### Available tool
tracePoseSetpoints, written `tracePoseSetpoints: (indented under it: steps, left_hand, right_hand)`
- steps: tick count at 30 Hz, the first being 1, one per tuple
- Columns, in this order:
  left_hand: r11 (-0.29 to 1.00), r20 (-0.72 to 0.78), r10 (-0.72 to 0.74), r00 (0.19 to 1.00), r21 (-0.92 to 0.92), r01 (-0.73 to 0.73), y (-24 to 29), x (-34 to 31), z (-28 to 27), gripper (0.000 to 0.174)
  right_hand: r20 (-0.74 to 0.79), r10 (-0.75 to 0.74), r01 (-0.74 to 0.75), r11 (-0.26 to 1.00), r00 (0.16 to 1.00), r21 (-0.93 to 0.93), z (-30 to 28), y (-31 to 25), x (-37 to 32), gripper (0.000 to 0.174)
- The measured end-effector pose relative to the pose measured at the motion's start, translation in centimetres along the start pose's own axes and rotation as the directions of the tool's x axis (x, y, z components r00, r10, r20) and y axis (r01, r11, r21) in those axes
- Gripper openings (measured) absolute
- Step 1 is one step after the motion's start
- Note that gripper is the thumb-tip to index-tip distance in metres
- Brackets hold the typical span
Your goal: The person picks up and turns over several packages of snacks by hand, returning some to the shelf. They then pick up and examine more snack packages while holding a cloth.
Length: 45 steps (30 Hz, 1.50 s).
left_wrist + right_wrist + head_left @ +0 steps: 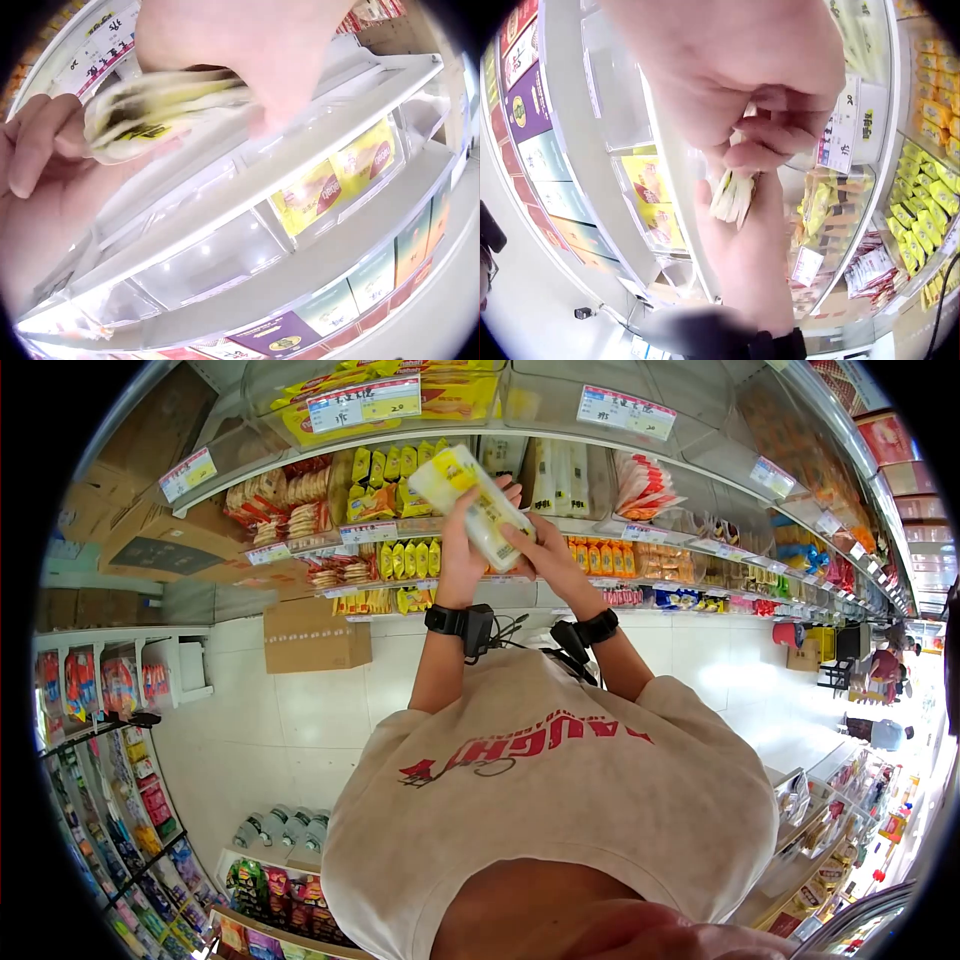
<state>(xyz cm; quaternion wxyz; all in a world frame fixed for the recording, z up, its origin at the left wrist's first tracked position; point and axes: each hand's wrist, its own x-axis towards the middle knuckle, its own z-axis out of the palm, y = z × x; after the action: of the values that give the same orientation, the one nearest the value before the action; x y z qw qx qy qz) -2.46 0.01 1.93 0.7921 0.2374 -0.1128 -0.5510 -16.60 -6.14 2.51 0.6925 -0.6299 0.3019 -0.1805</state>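
Note:
A pale, clear-wrapped packet with yellow and green print (pixel 470 505) is held up in front of the shelves. The left hand (pixel 462 550) grips its left side, thumb along the front and fingertips showing past the far edge. At the lower right end, the right hand (pixel 552 558) pinches the wrapper between thumb and curled fingers. From the left wrist, the packet (pixel 169 112) appears edge-on beneath the left hand (pixel 240 45). In the right wrist view, the right hand (pixel 757 97) covers much of the packet, whose pale folded end (pixel 735 199) shows above the left palm (pixel 750 244).
Clear shelf bins hold yellow snack packs (pixel 395 470), red-and-white packs (pixel 640 485) and long pale packets (pixel 562 475). Price labels (pixel 628 412) line the shelf edges. A cardboard box (pixel 315 635) stands on the floor at left.

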Motion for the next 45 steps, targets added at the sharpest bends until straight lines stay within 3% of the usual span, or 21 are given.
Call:
tracePoseSetpoints:
  steps: [4, 5, 8, 11, 15, 17, 20, 24, 27, 30, 32, 33, 36, 39, 42, 45]
  left_hand:
    - [0.997, 0.072, 0.002, 0.997, 0.072, -0.008, -0.4, 0.1, -0.7, 0.051]
    - [0.998, 0.066, -0.053, 0.996, 0.049, 0.050, -0.2, -0.1, -1.5, 0.049]
    - [0.999, -0.068, -0.045, 0.997, 0.006, 0.046, -0.6, 0.3, -2.9, 0.043]
    - [0.994, -0.140, 0.040, 0.989, -0.092, -0.053, -1.2, 1.0, -4.4, 0.035]
    - [0.998, -0.223, 0.051, 0.974, -0.028, -0.058, -0.7, 1.3, -4.1, 0.025]
    - [0.997, -0.204, 0.014, 0.979, -0.073, -0.030, -0.6, 1.2, -3.9, 0.023]
    - [0.998, -0.222, 0.033, 0.975, 0.053, -0.022, -1.1, 1.5, -4.1, 0.020]
    - [0.990, -0.175, 0.037, 0.984, 0.142, -0.012, -0.7, 0.6, -3.0, 0.028]
    - [0.986, -0.160, 0.089, 0.983, 0.153, -0.064, -0.7, 0.7, -2.4, 0.032]
    - [0.984, -0.166, 0.127, 0.978, 0.145, -0.103, -1.1, 0.7, -2.8, 0.031]
    - [0.980, -0.190, 0.144, 0.971, 0.166, -0.112, -1.2, 0.8, -2.2, 0.030]
    - [0.980, -0.189, 0.145, 0.971, 0.166, -0.114, -1.5, 0.8, -2.2, 0.038]
    - [0.974, -0.165, 0.161, 0.973, 0.186, -0.129, -2.1, 1.2, -2.2, 0.057]
    - [0.965, -0.108, 0.175, 0.979, 0.216, -0.149, -2.5, 1.0, -2.4, 0.067]
    - [0.971, 0.079, 0.189, 0.979, 0.131, -0.198, -1.6, -0.2, -2.0, 0.071]
    - [0.980, 0.094, 0.184, 0.978, 0.053, -0.190, -0.8, -0.7, -1.3, 0.050]
  right_hand:
    - [-0.076, -0.013, 0.007, 0.997, 0.997, -0.077, 0.6, 0.2, -0.3, 0.046]
    - [-0.081, -0.026, 0.016, 0.993, 0.996, -0.117, 0.6, 0.6, -0.2, 0.045]
    - [-0.118, -0.168, 0.119, 0.931, 0.979, -0.346, -0.4, 2.4, 1.0, 0.040]
    - [-0.324, -0.263, 0.232, 0.964, 0.909, -0.133, -2.9, 2.6, 3.0, 0.033]
    - [-0.450, -0.505, 0.290, 0.837, 0.737, -0.465, -6.0, 2.5, 5.4, 0.026]
    - [-0.411, -0.486, 0.156, 0.771, 0.771, -0.618, -7.3, 4.0, 7.2, 0.031]
    - [-0.342, -0.497, 0.051, 0.620, 0.797, -0.783, -8.9, 6.5, 9.5, 0.036]
    - [-0.353, -0.440, -0.098, 0.504, 0.826, -0.858, -8.3, 6.1, 9.4, 0.031]
    - [-0.343, -0.593, 0.038, 0.535, 0.728, -0.844, -9.1, 6.7, 9.5, 0.023]
    - [-0.321, -0.668, 0.261, 0.618, 0.671, -0.742, -6.9, 3.1, 6.6, 0.019]
    - [-0.281, -0.501, 0.181, 0.689, 0.818, -0.702, -4.8, 0.1, 3.7, 0.019]
    - [-0.254, -0.408, 0.136, 0.717, 0.877, -0.684, -3.7, -0.4, 2.7, 0.020]
    - [0.008, -0.617, 0.523, 0.660, 0.787, -0.540, -0.4, 0.9, 1.5, 0.020]
    - [0.030, -0.576, 0.525, 0.719, 0.817, -0.455, 1.5, 1.2, 0.5, 0.020]
    - [0.084, -0.560, 0.534, 0.720, 0.824, -0.444, 1.3, 0.3, 0.4, 0.020]
    - [0.134, -0.598, 0.570, 0.639, 0.790, -0.517, 0.8, -0.1, 1.1, 0.024]
